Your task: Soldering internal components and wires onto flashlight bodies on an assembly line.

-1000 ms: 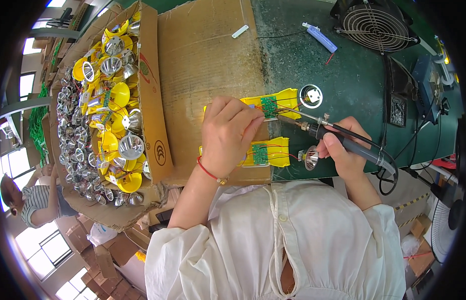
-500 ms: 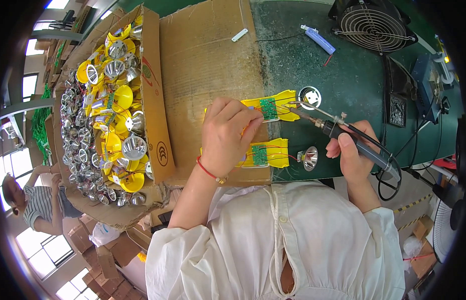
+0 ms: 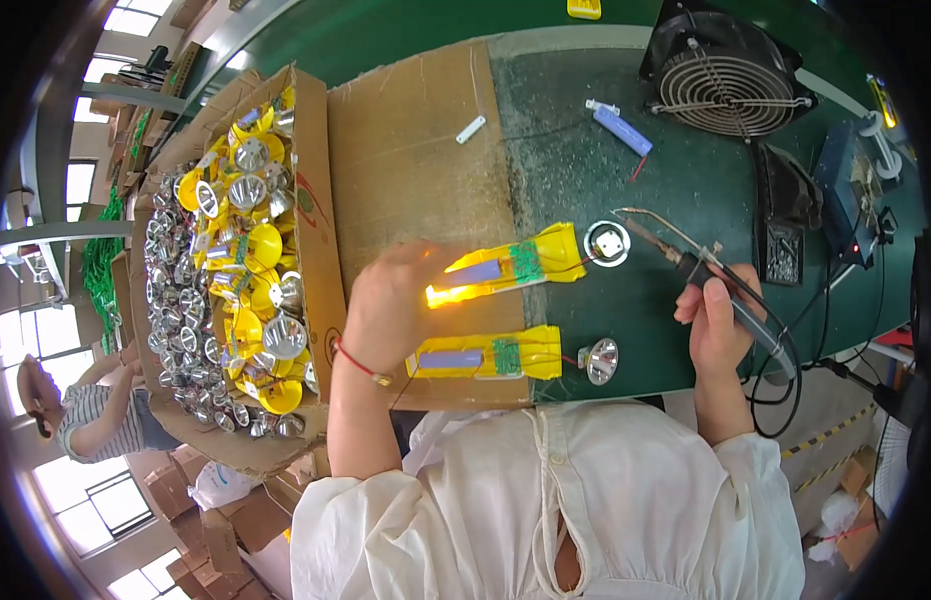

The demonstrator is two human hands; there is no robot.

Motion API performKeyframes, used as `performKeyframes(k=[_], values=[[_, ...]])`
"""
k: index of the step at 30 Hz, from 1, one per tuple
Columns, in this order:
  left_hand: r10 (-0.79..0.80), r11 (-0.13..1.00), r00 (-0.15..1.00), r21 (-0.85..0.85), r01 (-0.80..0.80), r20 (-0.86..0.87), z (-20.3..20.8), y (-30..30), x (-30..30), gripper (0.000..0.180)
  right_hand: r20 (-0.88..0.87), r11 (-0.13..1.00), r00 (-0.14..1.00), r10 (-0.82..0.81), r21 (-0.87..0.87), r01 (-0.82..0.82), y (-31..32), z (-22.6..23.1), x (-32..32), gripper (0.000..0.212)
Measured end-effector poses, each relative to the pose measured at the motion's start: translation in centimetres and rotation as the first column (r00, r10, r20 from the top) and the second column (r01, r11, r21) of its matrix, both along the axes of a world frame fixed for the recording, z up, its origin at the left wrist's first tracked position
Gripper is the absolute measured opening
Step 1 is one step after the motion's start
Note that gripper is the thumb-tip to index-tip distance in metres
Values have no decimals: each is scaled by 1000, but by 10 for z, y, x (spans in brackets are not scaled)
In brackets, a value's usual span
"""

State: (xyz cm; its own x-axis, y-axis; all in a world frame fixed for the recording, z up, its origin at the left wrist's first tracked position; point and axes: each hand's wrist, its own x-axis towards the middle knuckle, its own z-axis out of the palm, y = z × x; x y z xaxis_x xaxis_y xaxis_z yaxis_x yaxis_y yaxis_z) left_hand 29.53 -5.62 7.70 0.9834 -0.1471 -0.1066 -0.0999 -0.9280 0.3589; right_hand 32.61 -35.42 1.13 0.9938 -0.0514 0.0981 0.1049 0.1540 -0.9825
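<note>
My left hand [image 3: 385,305], slightly blurred, is closed around the left end of a yellow flashlight housing [image 3: 563,252]. Bright orange light glows beside its fingers, whose tips are hidden. In that housing lie a purple battery cell [image 3: 475,273] and a green circuit board [image 3: 525,262]; a wire runs to a round reflector [image 3: 607,244]. My right hand [image 3: 720,315] grips a soldering iron [image 3: 730,297] with a thin metal feed tube, its tip off the board. Nearer me rests a second yellow housing [image 3: 538,352] with board, cell and silver reflector [image 3: 598,361].
A cardboard box [image 3: 313,220] full of yellow housings and reflectors stands at left. Farther back are a loose purple cell [image 3: 621,130], a white strip [image 3: 471,130] and a black fan [image 3: 730,85]. A small tray [image 3: 782,255] sits at right. Another person [image 3: 95,410] is at far left.
My left hand has drawn back left along the upper housing, uncovering its cell, and orange light now glows there. The whole view has shifted; the soldering iron stays in my right hand.
</note>
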Motion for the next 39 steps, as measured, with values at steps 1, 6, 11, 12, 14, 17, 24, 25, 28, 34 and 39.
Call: performKeyframes(k=[1,6,11,12,14,17,24,25,28,34,39], values=[[27,1000,999,-12,-26,32,5,4,10,46,8,1000,1000,-24,-8,24,-1,0,1,21],[401,916,887,-91,-391,230,23,21,120,50,-32,995,997,-74,59,76,-7,-6,7,24],[500,818,667,-49,-573,553,-41,93,240,63,-82,998,997,-13,60,18,1,-2,1,25],[484,834,746,16,-551,457,-60,96,248,56,-84,999,996,-9,48,13,1,-5,0,25],[578,795,764,10,-606,286,-68,83,256,53,-102,1000,994,-27,10,28,-2,-4,-2,24],[505,853,757,-107,-510,415,-59,81,228,53,-97,1000,995,-4,30,7,0,-4,0,24],[166,891,971,-449,-72,174,21,-3,78,51,-8,998,998,-67,8,67,-3,0,-1,20],[14,907,995,-420,30,100,26,-9,43,53,-5,998,998,-68,0,68,-2,0,-3,20],[-194,962,979,-208,179,-55,30,-18,-40,61,-6,1000,1000,-15,-2,15,2,-1,-7,18],[5,985,990,-170,20,143,-25,-7,-76,51,-6,1000,1000,17,-16,-17,5,2,-25,17],[-9,999,906,-39,28,423,-39,-15,-45,44,54,998,998,41,-53,-38,13,13,-35,21]])
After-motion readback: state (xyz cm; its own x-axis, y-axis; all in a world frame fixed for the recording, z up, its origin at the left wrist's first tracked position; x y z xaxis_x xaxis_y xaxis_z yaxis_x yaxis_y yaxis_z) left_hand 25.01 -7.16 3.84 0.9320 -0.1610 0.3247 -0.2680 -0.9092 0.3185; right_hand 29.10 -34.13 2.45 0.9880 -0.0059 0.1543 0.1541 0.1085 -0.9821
